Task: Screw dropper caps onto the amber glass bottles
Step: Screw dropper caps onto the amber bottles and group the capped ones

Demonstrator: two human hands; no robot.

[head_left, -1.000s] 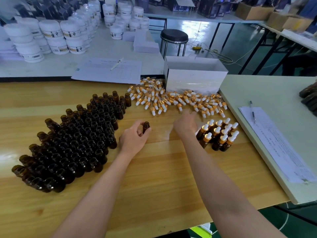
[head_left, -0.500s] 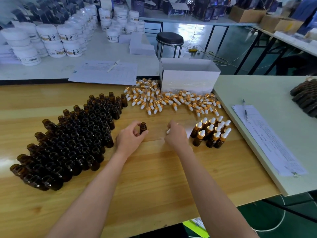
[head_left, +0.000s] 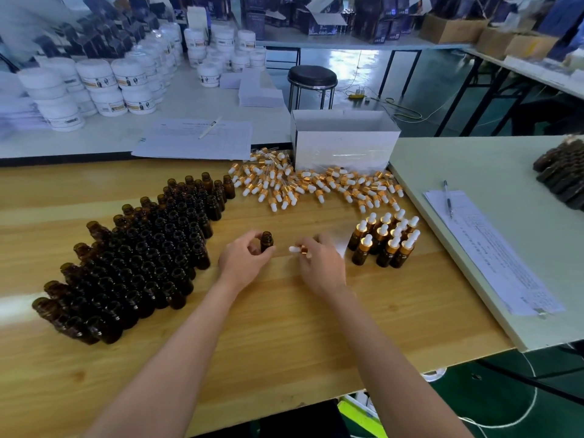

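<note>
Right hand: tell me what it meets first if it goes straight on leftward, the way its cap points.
Probably the open amber bottle that the left hand holds upright. The right hand pinches a dropper cap, white bulb aimed left at it, a small gap between; depth is unclear.

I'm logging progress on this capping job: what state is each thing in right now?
left hand: grips the held bottle
held bottle: upright, uncapped
right hand: pinches the dropper cap
dropper cap: off the bottle, lying sideways
uncapped bottles: standing, open
capped bottles: standing, caps on
loose dropper caps: heaped on the table
white box: open-topped
</note>
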